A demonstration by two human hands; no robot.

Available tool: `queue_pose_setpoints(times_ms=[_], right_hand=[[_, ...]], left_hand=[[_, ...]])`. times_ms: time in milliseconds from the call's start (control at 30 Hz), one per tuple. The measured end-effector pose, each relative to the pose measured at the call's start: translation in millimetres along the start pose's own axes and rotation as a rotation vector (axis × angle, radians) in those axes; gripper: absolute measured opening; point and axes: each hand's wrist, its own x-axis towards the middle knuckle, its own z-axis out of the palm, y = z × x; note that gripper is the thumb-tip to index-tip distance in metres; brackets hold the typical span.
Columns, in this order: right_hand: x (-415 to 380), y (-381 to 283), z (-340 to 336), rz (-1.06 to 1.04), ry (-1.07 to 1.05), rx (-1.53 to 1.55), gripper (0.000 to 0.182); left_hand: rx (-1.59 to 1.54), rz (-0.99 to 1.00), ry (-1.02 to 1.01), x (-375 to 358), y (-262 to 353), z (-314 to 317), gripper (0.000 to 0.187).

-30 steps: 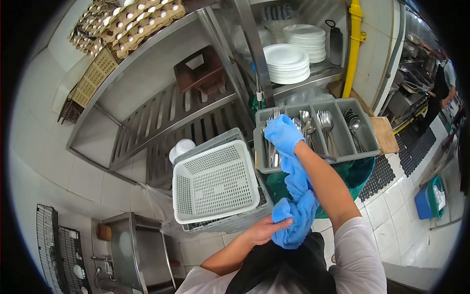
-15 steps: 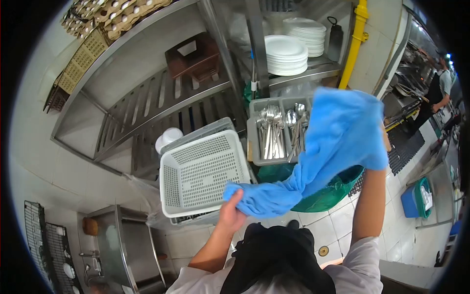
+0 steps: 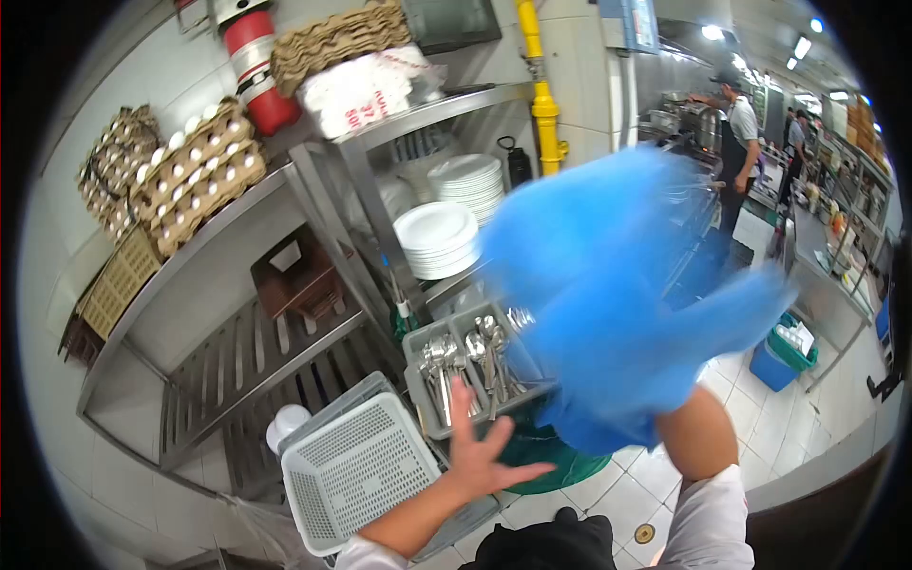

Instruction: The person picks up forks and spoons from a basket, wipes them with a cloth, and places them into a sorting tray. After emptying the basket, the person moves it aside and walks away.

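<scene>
A blue cloth (image 3: 608,304), smeared by motion, spreads in the air over my right forearm (image 3: 701,432). It covers my right hand, which holds it up; the fingers themselves do not show. My left hand (image 3: 483,458) is open with spread fingers and nothing in them. It hovers in front of a grey cutlery tray (image 3: 413,375), where forks and spoons (image 3: 489,347) lie in compartments. Part of the tray's right side is behind the cloth. Beneath the tray shows a green plastic bag (image 3: 532,446).
A white perforated basket (image 3: 356,475) stands left of my left hand. Stacked white plates (image 3: 437,233) sit on the metal shelf. Egg trays (image 3: 204,176) and a fire extinguisher (image 3: 255,71) are upper left. A person (image 3: 739,142) stands at the far counter; a blue bin (image 3: 774,366) is at right.
My left hand has let go of the cloth and spread its fingers. The cloth has swung up and bunched around my right hand. The view has tilted up and turned right.
</scene>
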Motion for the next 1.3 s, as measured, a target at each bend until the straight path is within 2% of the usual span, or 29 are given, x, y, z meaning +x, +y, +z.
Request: queue_pose_setpoints(times_ms=[33,67,100,167,233,267,300,367,400,433,500,567,600,667,700,733,767,833,900,967,1000,1033,1067,1100,1167,1200,1233,1267,1300], right_hand=[[38,-93,15,0.019,-0.417,-0.279,0.035],[30,-72,27,-0.289,-0.459,-0.567,0.039],[15,-47,35,-0.604,-0.493,-0.859,0.043],[-10,-53,15,-0.596,-0.637,-0.960,0.046],[-44,-41,-39,-0.577,-0.496,-0.649,0.033],[-72,-32,-64,-0.541,-0.128,-0.504,0.016],[-94,-15,-90,-0.628,0.224,-0.568,0.015],[-145,37,-130,-0.414,0.968,-0.388,0.032],[-160,54,-151,-0.273,1.189,-0.280,0.034],[-175,73,-172,-0.125,1.396,-0.166,0.037],[-224,132,-198,0.200,1.585,-0.097,0.040],[-305,217,-206,0.522,1.681,0.092,0.036],[-330,240,-196,0.624,1.625,0.030,0.033],[-360,287,-163,0.812,1.418,-0.111,0.027],[-373,307,-152,0.887,1.261,-0.209,0.026],[-378,321,-140,0.941,1.171,-0.130,0.024],[-382,332,-124,0.996,1.078,-0.050,0.024],[-393,345,-99,1.218,0.765,-0.141,0.029],[-383,333,-82,1.348,0.328,-0.447,0.039],[-383,333,-66,1.386,0.059,-0.436,0.042],[-350,301,-74,1.283,-0.175,-0.379,0.042],[-390,353,-54,1.169,-0.176,-0.434,0.043],[-399,368,-52,1.248,-0.216,-0.434,0.044],[-386,358,-60,1.168,-0.180,-0.372,0.045],[-351,337,-74,1.145,-0.160,-0.459,0.039],[-341,337,-79,1.172,-0.174,-0.468,0.037],[-333,337,-81,1.150,-0.134,-0.418,0.039],[-336,341,-80,1.149,-0.182,-0.437,0.037],[-336,348,-80,1.144,-0.226,-0.457,0.035]], left_hand=[[-0.031,-0.101,-0.344,0,2,20,0.079],[-0.061,-0.133,-0.543,-2,0,40,0.077],[-0.074,-0.120,-0.628,-4,-7,62,0.076],[-0.079,-0.026,-0.672,8,-22,90,0.073],[-0.069,0.116,-0.687,49,-38,116,0.070],[-0.066,0.177,-0.694,72,-43,132,0.068],[-0.056,0.245,-0.693,99,-51,145,0.067],[-0.026,0.386,-0.670,159,-67,175,0.064],[-0.005,0.450,-0.652,188,-75,188,0.062],[0.031,0.517,-0.617,220,-85,195,0.061],[0.127,0.661,-0.469,294,-109,197,0.058],[0.295,0.859,-0.110,392,-143,185,0.055],[0.523,0.962,0.100,443,-132,170,0.048],[0.594,0.766,0.328,527,-134,167,0.038],[0.672,0.280,-0.041,566,-159,166,0.056],[0.705,-0.207,-0.395,592,-175,167,0.076],[0.459,-0.281,-0.399,584,-170,166,0.063],[0.850,0.273,-0.168,586,-221,177,0.059],[0.779,0.316,-0.216,558,-200,179,0.057],[0.704,0.316,-0.275,524,-183,174,0.054],[0.682,0.299,-0.306,509,-179,170,0.050],[0.656,0.272,-0.344,492,-179,164,0.047],[0.684,0.326,-0.393,474,-182,154,0.040],[0.635,0.399,-0.442,453,-172,141,0.037],[0.684,0.357,-0.376,392,-118,116,0.034],[0.677,0.391,-0.369,365,-103,97,0.040],[0.926,0.458,-0.407,337,-84,71,0.032],[0.833,0.525,-0.271,312,-77,48,0.033],[0.985,0.595,-0.269,285,-52,29,0.032]])
